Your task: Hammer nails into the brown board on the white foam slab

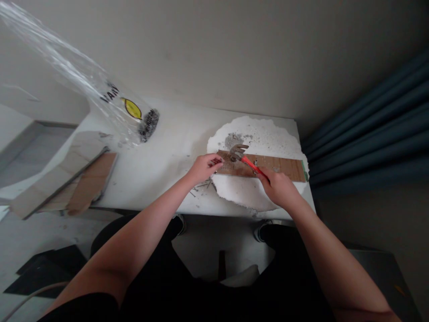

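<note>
My right hand (pixel 278 185) is wrapped round the red handle of a claw hammer (pixel 247 161). The hammer's metal head is over the left part of a narrow brown board (pixel 279 166), with its claw pointing away to the right. At the board's left end, my left hand (pixel 205 166) has thumb and fingers pinched together; what is between them is too small to make out. Rows of small dark dots, nails or holes, mark the board close to these fingertips. Beneath the board is a white slab with a ragged edge (pixel 256 197). Several loose nails (pixel 208 183) lie below my left hand.
On the white table (pixel 170 129) stands a clear plastic bag (pixel 130 107) with dark bits at its bottom. Brown and grey board pieces (pixel 90 181) lie at the left. A wall runs behind, and a blue curtain (pixel 368 120) hangs at the right.
</note>
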A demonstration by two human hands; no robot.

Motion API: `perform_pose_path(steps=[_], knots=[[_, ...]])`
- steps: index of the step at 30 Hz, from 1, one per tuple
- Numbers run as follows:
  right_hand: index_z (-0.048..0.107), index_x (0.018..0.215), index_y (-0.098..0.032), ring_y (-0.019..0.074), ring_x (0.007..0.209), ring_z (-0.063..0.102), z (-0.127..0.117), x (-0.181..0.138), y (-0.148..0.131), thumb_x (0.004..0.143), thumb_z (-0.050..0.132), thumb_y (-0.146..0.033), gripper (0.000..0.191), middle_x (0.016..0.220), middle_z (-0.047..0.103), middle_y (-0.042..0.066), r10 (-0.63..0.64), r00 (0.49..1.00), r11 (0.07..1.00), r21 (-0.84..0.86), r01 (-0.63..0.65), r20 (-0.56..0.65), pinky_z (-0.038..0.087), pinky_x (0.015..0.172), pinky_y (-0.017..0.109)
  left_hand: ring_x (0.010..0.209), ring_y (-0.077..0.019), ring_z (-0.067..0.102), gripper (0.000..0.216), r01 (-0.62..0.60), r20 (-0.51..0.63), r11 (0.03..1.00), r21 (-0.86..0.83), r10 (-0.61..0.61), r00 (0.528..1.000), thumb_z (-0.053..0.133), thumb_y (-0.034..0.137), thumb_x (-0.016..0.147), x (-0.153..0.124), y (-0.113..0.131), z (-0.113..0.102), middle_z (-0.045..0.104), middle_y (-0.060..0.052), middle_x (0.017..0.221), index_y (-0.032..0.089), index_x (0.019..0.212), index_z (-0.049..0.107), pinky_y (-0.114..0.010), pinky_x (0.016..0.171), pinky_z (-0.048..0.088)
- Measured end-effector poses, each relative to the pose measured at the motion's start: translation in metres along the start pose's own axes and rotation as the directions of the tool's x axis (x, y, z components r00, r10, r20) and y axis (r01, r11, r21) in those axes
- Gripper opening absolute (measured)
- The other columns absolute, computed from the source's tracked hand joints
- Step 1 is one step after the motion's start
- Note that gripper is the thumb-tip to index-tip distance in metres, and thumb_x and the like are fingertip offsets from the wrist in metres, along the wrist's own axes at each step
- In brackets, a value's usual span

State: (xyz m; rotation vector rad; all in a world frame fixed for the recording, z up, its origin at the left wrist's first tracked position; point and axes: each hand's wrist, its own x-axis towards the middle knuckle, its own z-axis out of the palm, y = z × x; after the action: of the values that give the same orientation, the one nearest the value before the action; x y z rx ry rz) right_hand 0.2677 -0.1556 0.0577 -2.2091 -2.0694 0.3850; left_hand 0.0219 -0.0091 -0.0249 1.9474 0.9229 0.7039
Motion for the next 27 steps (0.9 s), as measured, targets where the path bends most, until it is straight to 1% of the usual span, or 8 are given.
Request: perform_pose_path(steps=[4, 9, 15, 21, 27], knots=[[0.066, 0.134, -0.02, 0.0299, 0.089, 0.075, -0.0002, 0.0, -0.0001, 0.106, 0.039, -0.035, 0.041, 0.104, 0.078, 0.014, -0.002, 1.0, 1.0, -0.003, 0.002, 0.005, 0.053, 0.078, 0.036, 0.07, -0.0131, 0.062, 0.023, -0.016, 0.001, 1.0, 0.022, 0.016, 1.0, 0.064, 0.038, 0.09, -0.0005, -0.0011, 0.0027, 0.075, -0.004, 0.093, 0.019, 0.099, 0.073, -0.026, 0.068, 0.051], [0.065, 0.136, -0.02, 0.0306, 0.09, 0.075, 0.002, 0.0, 0.0011, 0.106, 0.04, -0.036, 0.042, 0.107, 0.078, 0.014, -0.007, 1.0, 1.0, 0.004, 0.007, -0.01, 0.054, 0.079, 0.038, 0.07, -0.0136, 0.061, 0.026, -0.015, -0.005, 1.0, 0.013, 0.015, 1.0, 0.064, 0.041, 0.091, -0.0011, 0.0004, 0.004, 0.075, -0.004, 0.093, 0.019, 0.1, 0.073, -0.026, 0.066, 0.049], [0.064, 0.138, -0.02, 0.0307, 0.093, 0.075, 0.0027, -0.0001, 0.0015, 0.106, 0.041, -0.037, 0.043, 0.107, 0.078, 0.014, 0.002, 1.0, 1.0, 0.016, -0.002, -0.012, 0.054, 0.081, 0.038, 0.068, -0.0129, 0.06, 0.023, -0.017, 0.014, 1.0, 0.006, 0.017, 1.0, 0.064, 0.038, 0.09, -0.0018, 0.0032, 0.0034, 0.075, -0.003, 0.09, 0.019, 0.099, 0.073, -0.026, 0.064, 0.047], [0.064, 0.137, -0.02, 0.0311, 0.089, 0.075, 0.002, -0.0004, 0.0003, 0.106, 0.039, -0.039, 0.044, 0.106, 0.078, 0.015, 0.006, 1.0, 1.0, -0.004, -0.006, -0.011, 0.054, 0.078, 0.039, 0.068, -0.0136, 0.061, 0.023, -0.004, 0.027, 1.0, 0.025, 0.003, 1.0, 0.063, 0.037, 0.089, -0.0022, 0.0043, 0.003, 0.075, -0.004, 0.091, 0.019, 0.099, 0.073, -0.026, 0.065, 0.047], [0.064, 0.138, -0.02, 0.0321, 0.092, 0.075, 0.0026, -0.0005, 0.0005, 0.106, 0.039, -0.038, 0.044, 0.109, 0.078, 0.015, 0.001, 1.0, 1.0, 0.002, -0.001, -0.014, 0.054, 0.08, 0.039, 0.068, -0.0134, 0.061, 0.023, -0.018, 0.029, 0.999, 0.039, 0.017, 0.999, 0.063, 0.036, 0.09, -0.0021, 0.0057, 0.0019, 0.076, -0.003, 0.092, 0.019, 0.099, 0.073, -0.026, 0.066, 0.047]])
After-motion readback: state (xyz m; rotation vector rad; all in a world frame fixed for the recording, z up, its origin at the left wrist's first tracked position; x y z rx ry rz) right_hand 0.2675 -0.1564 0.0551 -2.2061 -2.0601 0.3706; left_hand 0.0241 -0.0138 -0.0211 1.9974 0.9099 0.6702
